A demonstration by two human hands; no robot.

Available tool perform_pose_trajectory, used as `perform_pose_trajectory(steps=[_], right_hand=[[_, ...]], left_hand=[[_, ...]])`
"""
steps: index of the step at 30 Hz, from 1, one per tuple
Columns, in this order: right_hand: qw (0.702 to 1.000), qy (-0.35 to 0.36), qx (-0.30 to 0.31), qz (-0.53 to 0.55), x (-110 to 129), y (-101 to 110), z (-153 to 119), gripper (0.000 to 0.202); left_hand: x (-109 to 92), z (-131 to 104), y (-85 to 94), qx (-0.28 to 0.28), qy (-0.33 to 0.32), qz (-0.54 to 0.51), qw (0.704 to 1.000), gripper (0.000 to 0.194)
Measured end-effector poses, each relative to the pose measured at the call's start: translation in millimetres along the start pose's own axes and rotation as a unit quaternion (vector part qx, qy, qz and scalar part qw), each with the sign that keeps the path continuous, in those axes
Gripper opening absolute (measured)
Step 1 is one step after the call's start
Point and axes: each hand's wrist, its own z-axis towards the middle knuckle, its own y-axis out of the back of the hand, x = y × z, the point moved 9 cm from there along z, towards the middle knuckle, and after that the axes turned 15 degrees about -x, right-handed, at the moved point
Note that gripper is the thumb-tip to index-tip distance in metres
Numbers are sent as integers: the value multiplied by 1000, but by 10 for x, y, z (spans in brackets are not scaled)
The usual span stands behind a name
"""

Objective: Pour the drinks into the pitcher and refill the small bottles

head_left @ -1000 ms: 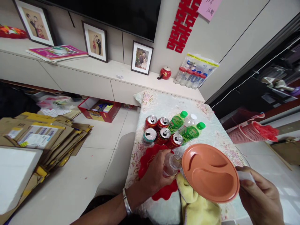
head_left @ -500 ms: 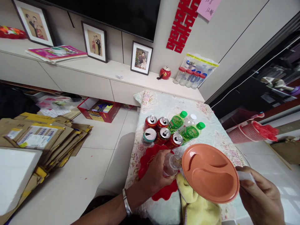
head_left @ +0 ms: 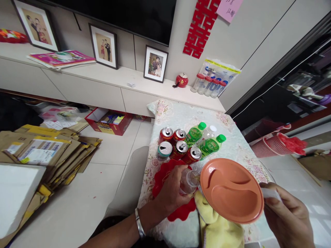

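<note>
My left hand [head_left: 176,187] is wrapped round a small clear jar [head_left: 190,181], tilted with its mouth toward the right. Against that mouth lies the left rim of an orange divided dish [head_left: 232,193], with shallow curved recesses. Something yellowish shows where jar and dish meet; I cannot make it out. At the dish's right edge, my right hand [head_left: 289,210] is closed on a whitish translucent piece [head_left: 271,194] that meets the rim. A red scalloped mat [head_left: 181,212] lies beneath my left hand, and a yellow cloth [head_left: 219,227] is under the dish.
Several drink cans [head_left: 180,148] stand beyond my hands, beside green-capped bottles [head_left: 212,144] on the flowered tablecloth [head_left: 178,113]. Red-lidded jars [head_left: 207,86] line the white cabinet [head_left: 103,82]. Flattened cardboard [head_left: 64,155] is piled on the floor at left; a pink basket [head_left: 269,146] stands right.
</note>
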Motion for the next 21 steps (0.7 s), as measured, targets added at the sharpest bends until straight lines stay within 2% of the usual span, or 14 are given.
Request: perform_pose_trajectory(steps=[12,21], right_hand=[[1000,14,-10,8,235,-137,-4,48],[1000,9,-9,7,189,-107,-5,47]], left_hand=[[-16,3,-6,0,-1,1,1000,67],[-8,14,-5,-8,-14,8,1000,72]])
